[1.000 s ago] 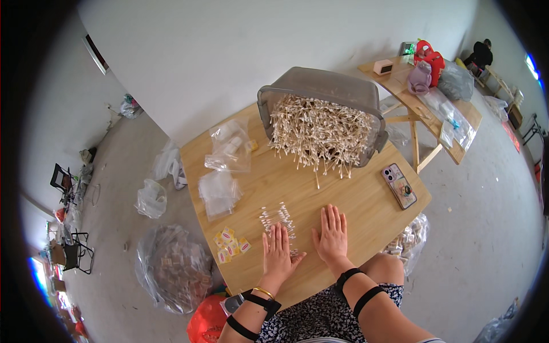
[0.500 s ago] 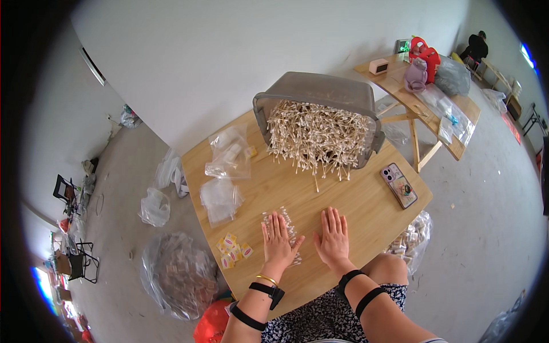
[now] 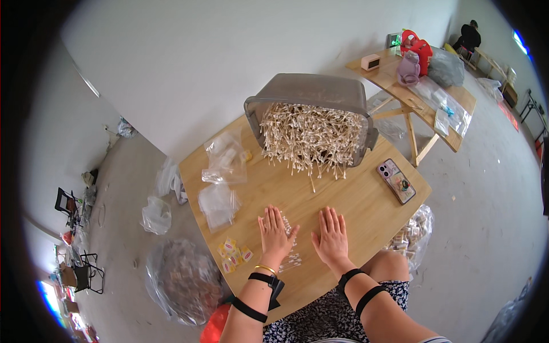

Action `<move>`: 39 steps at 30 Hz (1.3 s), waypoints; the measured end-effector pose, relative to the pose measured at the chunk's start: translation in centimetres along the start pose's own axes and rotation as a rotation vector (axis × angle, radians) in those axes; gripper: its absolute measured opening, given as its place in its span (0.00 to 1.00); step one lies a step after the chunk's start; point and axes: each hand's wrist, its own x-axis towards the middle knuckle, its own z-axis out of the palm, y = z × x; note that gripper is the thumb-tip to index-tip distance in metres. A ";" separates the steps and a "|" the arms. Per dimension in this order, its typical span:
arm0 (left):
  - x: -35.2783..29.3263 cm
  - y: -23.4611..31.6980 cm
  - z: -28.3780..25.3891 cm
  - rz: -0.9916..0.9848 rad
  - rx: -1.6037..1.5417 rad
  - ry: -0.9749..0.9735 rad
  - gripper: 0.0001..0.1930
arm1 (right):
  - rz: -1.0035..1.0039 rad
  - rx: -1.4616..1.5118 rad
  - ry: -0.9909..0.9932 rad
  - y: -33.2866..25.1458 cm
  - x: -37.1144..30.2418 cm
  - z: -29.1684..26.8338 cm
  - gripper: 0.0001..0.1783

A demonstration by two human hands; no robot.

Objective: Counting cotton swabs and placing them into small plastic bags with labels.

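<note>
My left hand (image 3: 275, 235) lies flat, fingers stretched, over the left side of a row of loose cotton swabs (image 3: 291, 261) on the wooden table (image 3: 280, 191). Swabs show along its thumb side and below the palm; the hand hides the others. Palm down on bare wood to the right rests my right hand (image 3: 331, 237), its fingers extended and nothing in them. Beyond both hands, a grey plastic bin (image 3: 314, 88) is tipped on its side, its opening toward me. A big heap of cotton swabs (image 3: 309, 134) fills it and spills over its lip.
Clear plastic bags (image 3: 219, 206) and small yellow-and-white packets (image 3: 234, 256) lie along the table's left side. A phone (image 3: 396, 180) rests at the right. Stuffed clear sacks (image 3: 183, 280) stand on the floor. Behind, a second table (image 3: 389, 77) bears a purple jug. A person (image 3: 469, 37) sits far off.
My left hand has slid slightly left across the swabs, so more of them show on its right side. The right hand stays flat in place. The view has shifted a little.
</note>
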 end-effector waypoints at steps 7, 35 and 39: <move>-1.4 0.6 -3.4 -0.011 -0.114 -0.200 0.49 | 0.002 -0.017 -0.010 0.2 -0.2 0.3 0.39; -6.0 -2.9 0.0 -0.181 -0.943 0.337 0.47 | -0.101 0.823 0.005 -1.2 1.8 0.1 0.32; -4.3 -2.2 0.5 -0.140 -1.029 0.316 0.46 | -0.155 0.913 -0.047 -5.7 4.9 2.8 0.30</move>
